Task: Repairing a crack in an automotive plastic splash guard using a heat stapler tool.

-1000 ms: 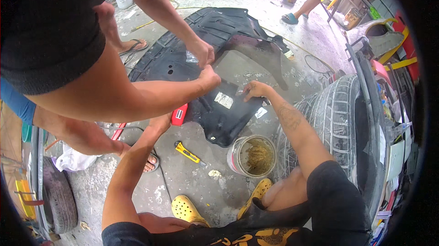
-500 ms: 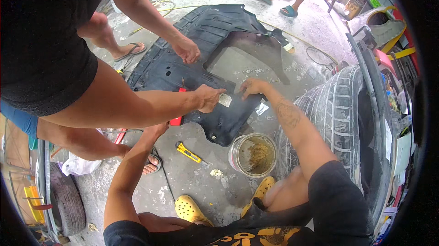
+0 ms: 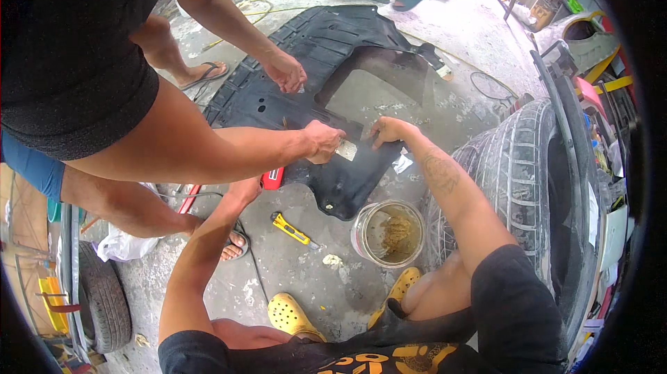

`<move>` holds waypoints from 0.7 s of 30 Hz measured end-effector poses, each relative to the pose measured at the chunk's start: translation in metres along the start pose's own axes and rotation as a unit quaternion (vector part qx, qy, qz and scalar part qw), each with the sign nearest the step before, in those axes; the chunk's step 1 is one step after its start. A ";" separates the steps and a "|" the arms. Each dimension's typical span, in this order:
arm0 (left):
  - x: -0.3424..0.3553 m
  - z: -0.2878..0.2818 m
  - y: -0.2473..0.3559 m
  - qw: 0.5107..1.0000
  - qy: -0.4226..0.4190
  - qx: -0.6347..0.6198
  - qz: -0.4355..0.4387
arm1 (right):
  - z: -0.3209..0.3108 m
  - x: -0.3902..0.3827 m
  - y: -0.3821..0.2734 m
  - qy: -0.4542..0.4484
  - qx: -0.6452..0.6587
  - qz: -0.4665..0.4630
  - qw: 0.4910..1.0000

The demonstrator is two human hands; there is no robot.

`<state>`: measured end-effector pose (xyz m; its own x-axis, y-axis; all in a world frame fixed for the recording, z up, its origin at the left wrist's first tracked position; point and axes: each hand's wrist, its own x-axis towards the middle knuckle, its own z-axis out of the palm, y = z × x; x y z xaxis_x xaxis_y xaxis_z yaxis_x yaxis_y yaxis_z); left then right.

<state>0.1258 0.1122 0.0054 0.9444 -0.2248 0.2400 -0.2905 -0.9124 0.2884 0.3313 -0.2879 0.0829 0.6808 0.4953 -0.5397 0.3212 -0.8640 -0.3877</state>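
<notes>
A large black moulded plastic panel (image 3: pixel 292 68), shaped like a car's underbody cover, lies on the floor before me. My left hand (image 3: pixel 244 191) is closed on a red corded tool (image 3: pixel 273 179) at the panel's near left edge; another person's forearm hides much of it. My right hand (image 3: pixel 388 131) bends its fingers onto the panel's edge, by the cut-out. Between my hands, the other person's hand (image 3: pixel 324 142) presses a small pale patch (image 3: pixel 347 150) on the panel. That person's other hand (image 3: pixel 286 71) hovers over the panel farther back, with something small and pale at its fingertips.
A yellow utility knife (image 3: pixel 290 229) lies on the floor near a bucket (image 3: pixel 389 233) with brownish residue. Tyres (image 3: pixel 514 165) stand close on my right; another tyre (image 3: pixel 104 297) is at left. Someone in teal slippers (image 3: pixel 408 1) is at the back.
The other person's far hand has shifted slightly, and a pale bit now shows at its fingertips. The person at the back has stepped left. My hands keep almost the same places.
</notes>
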 end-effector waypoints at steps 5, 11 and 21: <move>0.003 -0.008 0.007 1.000 -0.016 -0.010 -0.004 | 0.004 0.008 0.008 -0.003 -0.002 -0.008 1.000; 0.004 -0.014 0.010 1.000 -0.016 0.003 -0.004 | 0.009 0.014 0.016 0.012 0.035 -0.026 0.999; 0.001 -0.013 0.013 0.995 -0.032 0.093 -0.002 | 0.012 0.022 0.023 0.010 0.029 -0.012 0.999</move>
<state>0.1209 0.1047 0.0215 0.9552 -0.2373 0.1771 -0.2591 -0.9593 0.1121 0.3460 -0.2962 0.0530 0.6868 0.5126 -0.5153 0.2981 -0.8453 -0.4435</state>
